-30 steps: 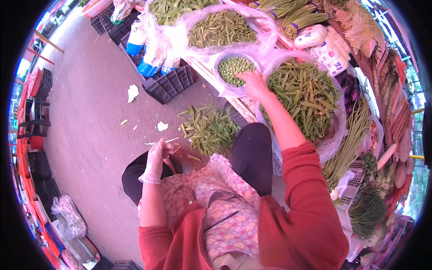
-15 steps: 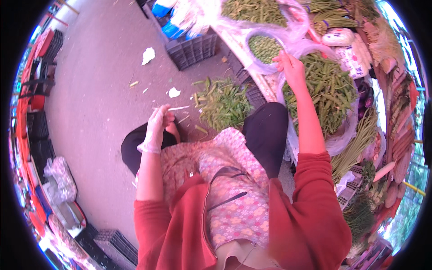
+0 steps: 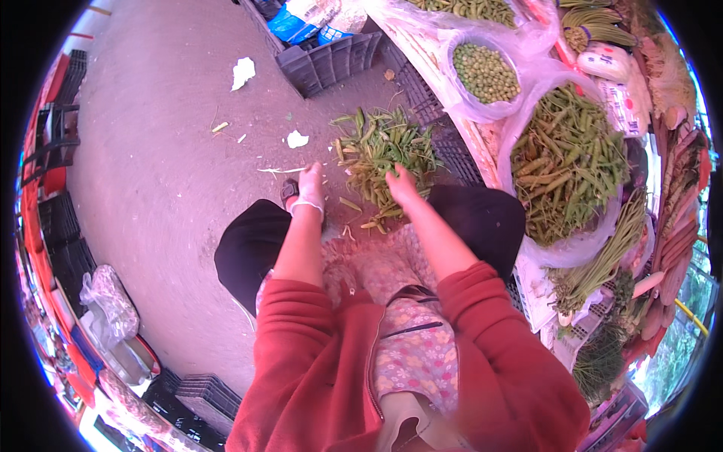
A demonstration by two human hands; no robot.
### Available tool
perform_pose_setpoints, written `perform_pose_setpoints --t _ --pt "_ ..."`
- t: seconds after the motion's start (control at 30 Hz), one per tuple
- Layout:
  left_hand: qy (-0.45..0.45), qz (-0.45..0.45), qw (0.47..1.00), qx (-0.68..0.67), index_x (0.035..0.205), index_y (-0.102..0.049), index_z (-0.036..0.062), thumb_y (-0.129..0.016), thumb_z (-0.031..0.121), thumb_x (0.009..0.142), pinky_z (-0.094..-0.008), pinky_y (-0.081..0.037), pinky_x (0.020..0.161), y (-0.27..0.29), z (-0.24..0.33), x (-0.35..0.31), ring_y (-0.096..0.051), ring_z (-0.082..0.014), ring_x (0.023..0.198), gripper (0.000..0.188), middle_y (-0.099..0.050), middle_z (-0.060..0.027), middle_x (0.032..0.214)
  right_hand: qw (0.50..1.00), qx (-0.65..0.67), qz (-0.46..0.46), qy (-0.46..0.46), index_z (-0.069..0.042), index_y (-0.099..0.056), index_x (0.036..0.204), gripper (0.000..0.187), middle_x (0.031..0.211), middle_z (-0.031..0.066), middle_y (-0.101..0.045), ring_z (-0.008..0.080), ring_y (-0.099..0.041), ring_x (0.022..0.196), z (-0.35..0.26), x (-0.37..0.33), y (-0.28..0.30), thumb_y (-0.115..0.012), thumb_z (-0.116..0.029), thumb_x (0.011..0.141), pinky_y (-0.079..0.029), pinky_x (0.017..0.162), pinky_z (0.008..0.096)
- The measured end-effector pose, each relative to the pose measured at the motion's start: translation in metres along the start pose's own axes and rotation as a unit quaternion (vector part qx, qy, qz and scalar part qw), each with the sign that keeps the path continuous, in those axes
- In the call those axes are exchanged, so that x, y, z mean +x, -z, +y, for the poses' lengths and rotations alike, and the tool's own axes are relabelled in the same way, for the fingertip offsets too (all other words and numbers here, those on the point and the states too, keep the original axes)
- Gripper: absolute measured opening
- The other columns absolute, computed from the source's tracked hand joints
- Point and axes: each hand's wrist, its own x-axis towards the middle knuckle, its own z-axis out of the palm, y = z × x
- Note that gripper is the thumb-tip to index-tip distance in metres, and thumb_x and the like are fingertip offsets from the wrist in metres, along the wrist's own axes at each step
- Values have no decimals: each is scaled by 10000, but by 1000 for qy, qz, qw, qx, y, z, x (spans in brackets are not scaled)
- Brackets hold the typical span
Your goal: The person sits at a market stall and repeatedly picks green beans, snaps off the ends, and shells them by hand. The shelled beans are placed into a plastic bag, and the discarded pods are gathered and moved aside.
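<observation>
Whether the right hand (image 3: 402, 185) grips anything is too small to tell, and the top edge crops the far pods (image 3: 476, 9).

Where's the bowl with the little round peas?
In the head view, the bowl of peas is right of centre, near the top, just up and left of the big heap of green pods.

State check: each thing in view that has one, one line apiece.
left hand: gloved, grip unclear
right hand: bare, at the pod pile, grip unclear
pod pile: loose, on the floor
bowl: uncovered, shelled peas inside
plastic bag: open, green pods inside
red jacket: unzipped, sleeves pushed up
</observation>
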Motion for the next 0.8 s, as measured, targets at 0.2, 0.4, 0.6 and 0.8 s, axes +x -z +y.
perform_pose_setpoints --t 0.2,0.4,0.6,0.8 --pt "-185 -326 734 566 1024 -641 57 -566 276 875 -326 -506 679 -32 50 -10 -630 -232 800 276 -659 -102 909 875 -326 -348 79 -53 -648 1115 394 1191 170 -611 353 -536 1157 17 -63 -19 -517 -347 888 -373 959 549" --pt "-383 -276 626 621 805 -621 98 -564 237 811 -384 -451 575 -27 191 -154 -589 -229 678 150 -578 -73 730 724 -170 -525 415 -57 -602 1127 323 1191 162 -545 368 -462 1166 -154 -107 126 -541 -225 859 -355 977 536" --pt "-403 -311 669 542 819 -603 57 -584 196 762 -372 -466 592 -54 219 -140 -594 -249 670 151 -589 -96 736 823 -164 -428 336 -26 -631 1052 301 1159 181 -543 367 -456 1154 -192 -46 149 -593 -237 839 -365 982 475" --pt "-280 -305 721 556 869 -608 41 -577 223 797 -411 -496 635 -63 200 -139 -619 -289 707 197 -596 -131 735 850 -140 -438 260 -1 -667 1019 295 1201 244 -527 418 -437 1182 -169 -38 135 -562 -191 819 -348 1020 476"
